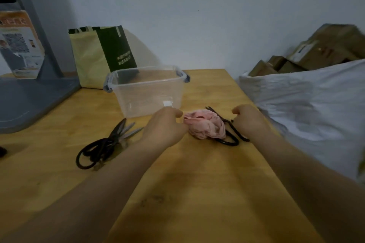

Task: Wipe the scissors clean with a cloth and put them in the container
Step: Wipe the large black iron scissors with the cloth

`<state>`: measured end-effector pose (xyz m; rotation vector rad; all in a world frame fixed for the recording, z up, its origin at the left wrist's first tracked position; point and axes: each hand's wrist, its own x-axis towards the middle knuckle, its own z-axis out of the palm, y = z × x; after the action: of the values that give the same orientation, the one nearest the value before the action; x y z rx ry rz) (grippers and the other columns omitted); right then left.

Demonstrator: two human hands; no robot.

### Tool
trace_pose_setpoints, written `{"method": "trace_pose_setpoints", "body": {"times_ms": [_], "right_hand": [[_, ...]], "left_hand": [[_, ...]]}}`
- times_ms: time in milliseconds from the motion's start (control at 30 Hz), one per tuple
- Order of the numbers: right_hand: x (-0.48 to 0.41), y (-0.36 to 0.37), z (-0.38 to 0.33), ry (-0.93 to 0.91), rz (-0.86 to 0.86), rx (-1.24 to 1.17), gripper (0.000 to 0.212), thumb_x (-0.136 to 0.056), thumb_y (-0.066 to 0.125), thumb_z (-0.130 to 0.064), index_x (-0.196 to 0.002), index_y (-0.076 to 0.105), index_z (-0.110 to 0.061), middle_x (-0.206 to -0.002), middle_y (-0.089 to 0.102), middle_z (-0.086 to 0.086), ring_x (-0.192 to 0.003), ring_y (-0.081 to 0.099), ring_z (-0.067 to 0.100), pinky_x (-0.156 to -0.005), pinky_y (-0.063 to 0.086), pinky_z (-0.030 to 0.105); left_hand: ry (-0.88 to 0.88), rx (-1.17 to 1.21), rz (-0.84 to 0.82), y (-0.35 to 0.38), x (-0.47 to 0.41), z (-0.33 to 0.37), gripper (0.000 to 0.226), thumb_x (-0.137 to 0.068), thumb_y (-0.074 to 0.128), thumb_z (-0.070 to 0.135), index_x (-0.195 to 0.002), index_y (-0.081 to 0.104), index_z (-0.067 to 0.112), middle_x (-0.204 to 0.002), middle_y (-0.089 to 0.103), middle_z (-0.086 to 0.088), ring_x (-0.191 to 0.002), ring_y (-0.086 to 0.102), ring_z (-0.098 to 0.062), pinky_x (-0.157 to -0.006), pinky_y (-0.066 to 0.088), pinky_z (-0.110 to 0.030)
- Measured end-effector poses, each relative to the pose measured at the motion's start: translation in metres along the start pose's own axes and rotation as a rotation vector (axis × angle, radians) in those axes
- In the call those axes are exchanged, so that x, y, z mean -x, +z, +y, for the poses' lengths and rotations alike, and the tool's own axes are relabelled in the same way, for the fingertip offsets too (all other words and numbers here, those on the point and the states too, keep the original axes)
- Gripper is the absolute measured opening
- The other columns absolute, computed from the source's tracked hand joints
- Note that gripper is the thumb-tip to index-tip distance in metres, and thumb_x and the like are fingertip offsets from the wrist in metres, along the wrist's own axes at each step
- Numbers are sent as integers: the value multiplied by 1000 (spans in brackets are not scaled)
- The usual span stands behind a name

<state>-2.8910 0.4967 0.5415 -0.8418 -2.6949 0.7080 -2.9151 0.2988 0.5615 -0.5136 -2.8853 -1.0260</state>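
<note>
Crumpled pink cloth (205, 127) beside black loop-handled scissors (238, 132); clear plastic container (147, 89) behind.

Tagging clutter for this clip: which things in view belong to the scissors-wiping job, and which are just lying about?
Job: pink cloth, scissors partly under it, loose scissors at left, clear container.
Lying about: yellow-green bag, cardboard boxes, grey stand, white sack.
</note>
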Motion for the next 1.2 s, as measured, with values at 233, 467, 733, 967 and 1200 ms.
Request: {"method": "trace_pose_setpoints", "body": {"times_ms": [233,467,733,967,1200], "right_hand": [[-15,6,29,-22,-91,347,21,-90,50,-4,-72,41,-11,-89,50,6,-87,52,26,-74,44,33],[-16,4,28,-50,-157,280,31,-96,47,-20,-67,38,-13,-70,42,4,-66,46,19,-56,36,29],[-1,-59,-17,-240,120,375,10,-91,45,4,-94,53,-1,-70,44,3,-75,52,23,-63,42,31],[9,-79,-26,-362,315,-79,27,-98,41,-11,-76,56,-7,-63,46,5,-62,45,23,-54,29,28],[36,-30,-36,-447,119,-460,23,-99,43,-18,-103,66,-15,-71,53,3,-61,45,16,-60,38,31]], "left_hand": [[-3,242,-149,29,-1,30,47,-84,65,16,-129,57,9,-135,54,-5,-119,51,-18,-86,38,-23],[-65,387,-164,35,2,34,49,-83,66,9,-130,54,5,-137,52,-8,-120,52,-21,-98,45,-31],[-181,701,-65,22,-1,35,31,-84,64,5,-114,67,9,-107,62,-2,-78,49,0,-57,32,-10],[-240,894,26,7,-3,26,41,-83,70,28,-120,62,13,-115,64,-6,-108,59,-19,-100,45,-37],[-262,1248,-141,-4,4,11,16,-91,59,10,-96,67,-2,-86,69,-16,-68,69,-19,-55,55,-25]]}}
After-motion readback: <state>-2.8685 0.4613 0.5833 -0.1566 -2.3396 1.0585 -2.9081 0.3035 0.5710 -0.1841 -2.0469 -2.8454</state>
